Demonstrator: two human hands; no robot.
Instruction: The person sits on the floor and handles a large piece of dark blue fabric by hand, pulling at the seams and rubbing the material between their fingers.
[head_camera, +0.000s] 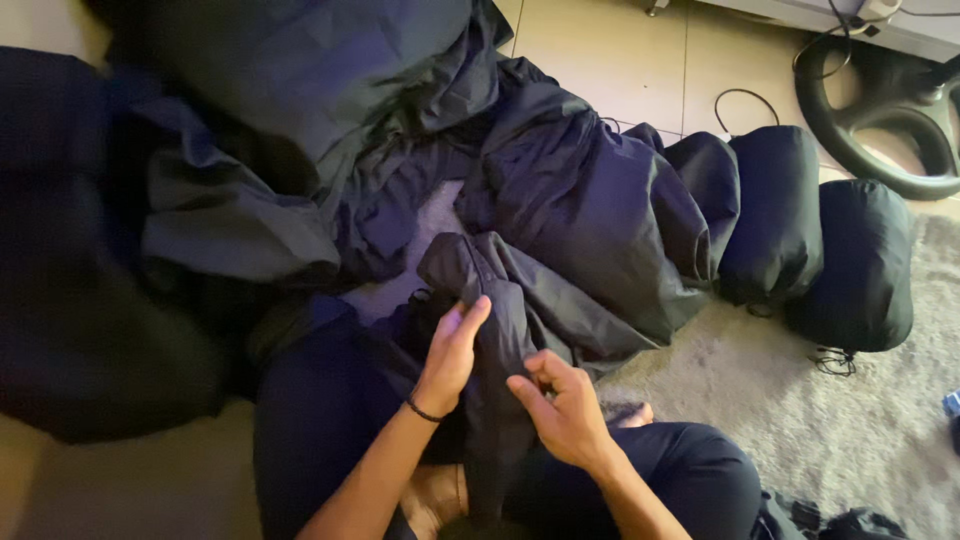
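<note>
A dark navy jacket (500, 290) lies bunched in front of me, its lower part running down between my crossed legs. My left hand (455, 350), with a thin black band at the wrist, grips a fold of this jacket from the left. My right hand (560, 405) pinches the same fabric from the right, fingers closed on its edge. More dark jackets (590, 190) are heaped just beyond the one I hold.
Three stuffed dark pouches (780, 210) lie in a row at right on a grey carpet (760, 400). A large pile of dark garments (250, 150) fills the left. A black ring-shaped chair base (880, 110) and cables sit on the tiled floor at top right.
</note>
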